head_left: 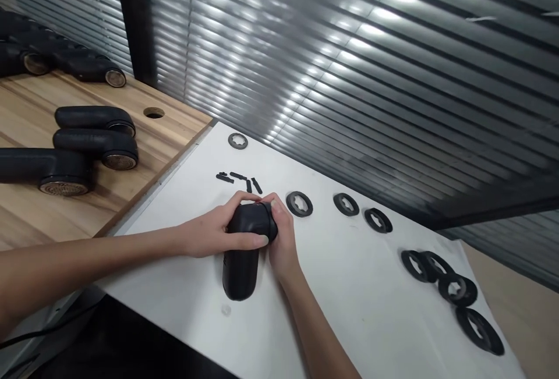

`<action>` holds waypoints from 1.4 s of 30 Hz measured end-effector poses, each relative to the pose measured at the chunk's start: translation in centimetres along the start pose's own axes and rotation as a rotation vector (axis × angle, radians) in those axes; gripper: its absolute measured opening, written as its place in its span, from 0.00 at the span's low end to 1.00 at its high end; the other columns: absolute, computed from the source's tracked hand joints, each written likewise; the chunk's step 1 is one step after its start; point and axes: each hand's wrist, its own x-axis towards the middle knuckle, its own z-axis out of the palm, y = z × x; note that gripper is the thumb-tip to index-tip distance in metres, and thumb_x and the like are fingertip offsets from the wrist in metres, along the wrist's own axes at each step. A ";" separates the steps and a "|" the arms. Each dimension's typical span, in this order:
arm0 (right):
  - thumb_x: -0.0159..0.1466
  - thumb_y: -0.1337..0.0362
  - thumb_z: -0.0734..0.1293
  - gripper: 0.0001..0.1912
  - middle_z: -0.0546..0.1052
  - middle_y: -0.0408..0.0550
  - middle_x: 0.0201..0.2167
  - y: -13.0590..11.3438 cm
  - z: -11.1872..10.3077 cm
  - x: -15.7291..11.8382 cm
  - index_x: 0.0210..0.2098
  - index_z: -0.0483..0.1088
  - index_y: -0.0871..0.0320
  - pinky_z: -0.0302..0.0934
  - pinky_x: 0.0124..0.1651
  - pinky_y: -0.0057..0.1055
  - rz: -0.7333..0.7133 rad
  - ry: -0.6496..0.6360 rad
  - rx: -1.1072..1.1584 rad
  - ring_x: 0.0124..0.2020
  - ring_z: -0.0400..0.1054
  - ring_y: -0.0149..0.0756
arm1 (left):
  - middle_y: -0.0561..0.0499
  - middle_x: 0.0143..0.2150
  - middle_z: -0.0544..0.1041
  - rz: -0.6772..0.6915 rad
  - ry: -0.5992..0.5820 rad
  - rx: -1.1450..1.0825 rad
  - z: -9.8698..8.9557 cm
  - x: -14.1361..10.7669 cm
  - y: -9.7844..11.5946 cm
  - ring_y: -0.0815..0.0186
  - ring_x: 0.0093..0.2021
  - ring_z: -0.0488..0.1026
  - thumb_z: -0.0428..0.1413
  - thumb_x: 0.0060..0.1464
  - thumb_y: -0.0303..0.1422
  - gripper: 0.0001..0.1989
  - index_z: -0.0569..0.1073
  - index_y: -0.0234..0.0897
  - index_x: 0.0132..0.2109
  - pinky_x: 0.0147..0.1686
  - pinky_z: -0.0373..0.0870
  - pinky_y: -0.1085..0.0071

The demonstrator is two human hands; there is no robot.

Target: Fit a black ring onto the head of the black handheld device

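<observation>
A black handheld device (241, 274), shaped like a fabric shaver, rests tilted over the white tabletop (349, 321) with its rounded handle toward me. My left hand (218, 230) grips it from the left, thumb across the body. Around its head end, at a black rim, my right hand (283, 233) is closed from the right. The device's front face is hidden from me. Just beyond my hands lie several small black strips (238, 176). The nearest black ring (299, 204), with a notched inner opening, sits right of them.
More black rings (378, 220) are spread along the table's right side, some overlapping (456, 290). One thin ring (238, 141) lies at the far corner. Similar devices with round mesh heads (120, 159) rest on the wooden table (100, 210) at left. Slatted blinds (305, 76) stand behind.
</observation>
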 end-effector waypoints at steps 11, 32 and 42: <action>0.66 0.37 0.59 0.26 0.63 0.41 0.25 0.4 -0.5 -0.3 0.35 0.62 0.54 0.52 0.31 0.32 -0.123 -0.041 -0.195 0.27 0.56 0.34 | 0.47 0.51 0.74 0.008 -0.019 -0.025 0.0 0.1 -0.1 0.56 0.51 0.73 0.61 0.59 0.43 0.31 0.59 0.44 0.64 0.49 0.70 0.61; 0.64 0.42 0.62 0.21 0.62 0.39 0.19 0.2 0.1 -2.3 0.33 0.65 0.54 0.48 0.22 0.32 -0.461 0.194 -0.321 0.18 0.53 0.32 | 0.44 0.57 0.71 0.027 -0.237 -0.271 0.7 -0.4 0.4 0.53 0.59 0.69 0.64 0.57 0.38 0.34 0.58 0.44 0.65 0.58 0.65 0.55; 0.63 0.42 0.61 0.21 0.65 0.41 0.21 0.2 -0.5 -2.0 0.35 0.66 0.54 0.50 0.23 0.34 -0.482 0.100 -0.325 0.19 0.57 0.34 | 0.44 0.55 0.71 0.018 -0.207 -0.179 0.8 -0.5 0.3 0.53 0.57 0.69 0.67 0.53 0.39 0.38 0.58 0.43 0.65 0.55 0.67 0.56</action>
